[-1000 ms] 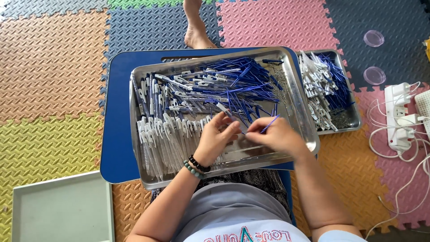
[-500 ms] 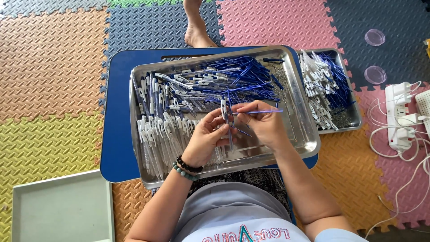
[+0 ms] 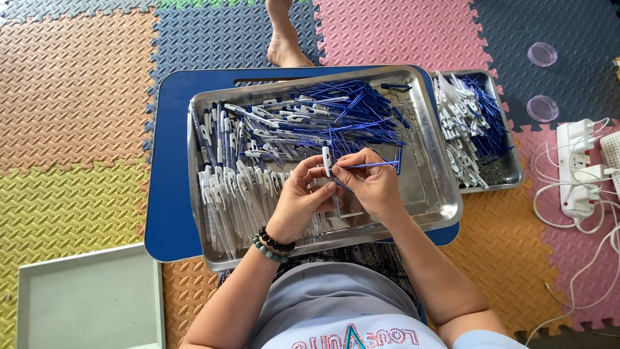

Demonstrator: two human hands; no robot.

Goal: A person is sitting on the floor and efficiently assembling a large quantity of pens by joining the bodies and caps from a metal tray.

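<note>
Now we see:
Left hand [image 3: 302, 197]: it grips a white pen barrel [image 3: 327, 158].
Right hand [image 3: 373, 184]: it pinches a blue refill [image 3: 374, 165].
Place: above the steel tray [image 3: 434, 187].

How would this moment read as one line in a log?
left hand: holds white pen barrel upright | right hand: pinches blue refill beside it | below: steel tray of pen parts

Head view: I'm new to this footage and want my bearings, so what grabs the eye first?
A big steel tray on a blue board, heaped with blue-and-white pen parts. Over its middle, the left hand holds a white pen piece and the right hand thin blue refills.
</note>
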